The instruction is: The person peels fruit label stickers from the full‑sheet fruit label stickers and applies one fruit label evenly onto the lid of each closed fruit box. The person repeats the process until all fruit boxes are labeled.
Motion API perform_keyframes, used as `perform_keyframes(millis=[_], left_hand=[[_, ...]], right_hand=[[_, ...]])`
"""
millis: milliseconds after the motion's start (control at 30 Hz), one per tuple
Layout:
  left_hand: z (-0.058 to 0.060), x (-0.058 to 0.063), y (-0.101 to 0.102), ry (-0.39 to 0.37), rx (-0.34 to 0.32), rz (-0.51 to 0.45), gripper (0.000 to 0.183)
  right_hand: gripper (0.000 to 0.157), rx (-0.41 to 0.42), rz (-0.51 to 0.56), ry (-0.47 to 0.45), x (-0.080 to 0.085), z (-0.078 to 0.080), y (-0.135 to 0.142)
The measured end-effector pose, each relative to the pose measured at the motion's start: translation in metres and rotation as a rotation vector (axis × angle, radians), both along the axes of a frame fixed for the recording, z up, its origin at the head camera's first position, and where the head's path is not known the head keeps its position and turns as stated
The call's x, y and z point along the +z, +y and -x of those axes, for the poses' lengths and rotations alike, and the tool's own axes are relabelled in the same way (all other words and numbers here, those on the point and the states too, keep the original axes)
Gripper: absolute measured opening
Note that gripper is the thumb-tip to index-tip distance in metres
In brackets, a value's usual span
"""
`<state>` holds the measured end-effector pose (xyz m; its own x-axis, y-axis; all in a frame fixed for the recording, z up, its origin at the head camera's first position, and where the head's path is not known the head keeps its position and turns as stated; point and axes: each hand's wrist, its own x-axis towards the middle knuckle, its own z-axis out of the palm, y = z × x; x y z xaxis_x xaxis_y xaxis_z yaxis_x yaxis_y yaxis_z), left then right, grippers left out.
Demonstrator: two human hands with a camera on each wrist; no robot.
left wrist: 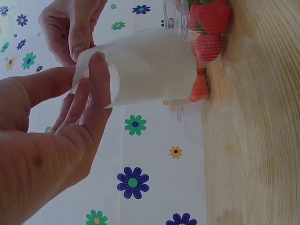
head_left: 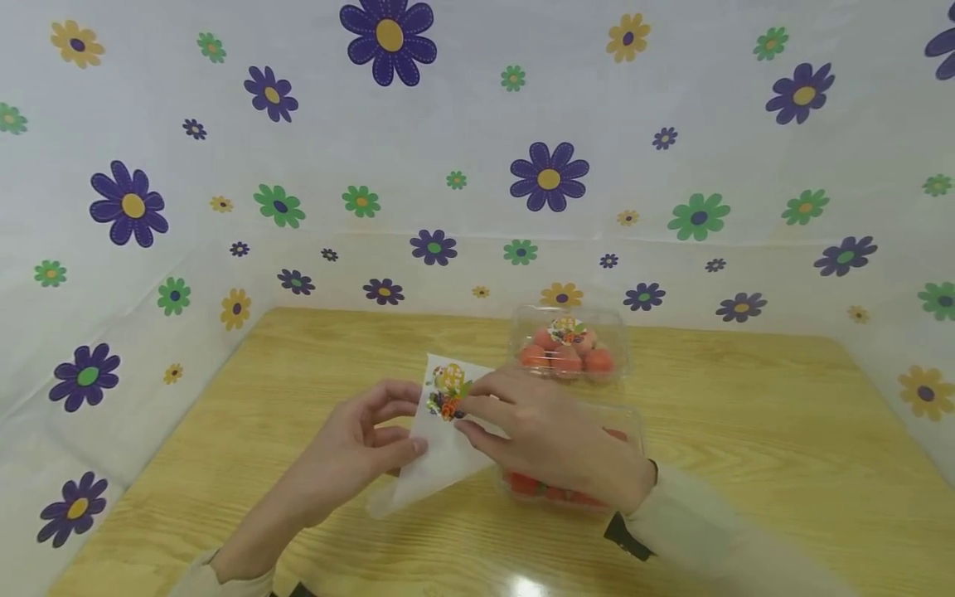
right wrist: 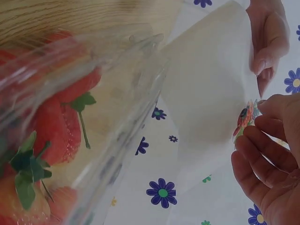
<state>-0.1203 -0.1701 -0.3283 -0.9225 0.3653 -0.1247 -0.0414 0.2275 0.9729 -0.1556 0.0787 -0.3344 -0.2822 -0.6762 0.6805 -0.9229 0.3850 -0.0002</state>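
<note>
Two clear fruit boxes point(head_left: 525, 323) sit right of your left hand point(head_left: 346, 448), which pinches white paper point(head_left: 448, 460); your right hand point(head_left: 548, 427) touches its sticker point(head_left: 445, 402), grip unclear.

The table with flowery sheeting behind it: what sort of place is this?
Perhaps a screened-off packing corner, though the room beyond is hidden: a flowered sheet rises behind a wooden table, which bears clear fruit boxes.

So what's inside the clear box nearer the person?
Red strawberries, some with green leaves, show through the nearer box. In the head view, the right hand covers much of it, so how many there are can't be told.
</note>
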Motion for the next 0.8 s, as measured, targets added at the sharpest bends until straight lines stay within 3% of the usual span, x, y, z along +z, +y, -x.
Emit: perform_keyframes(millis=[167, 467, 800], left_hand=[[-0.001, -0.003, 0.000, 0.012, -0.052, -0.019, 0.046], [-0.004, -0.004, -0.001, -0.010, -0.062, -0.017, 0.044], [-0.006, -0.002, -0.002, -0.032, -0.067, 0.011, 0.039]], right_hand=[[0.013, 0.004, 0.018, 0.048, -0.005, 0.001, -0.006], [0.011, -0.034, -0.003, 0.073, -0.007, -0.002, -0.013], [0.008, -0.065, -0.055, 0.023, -0.008, -0.009, -0.012]])
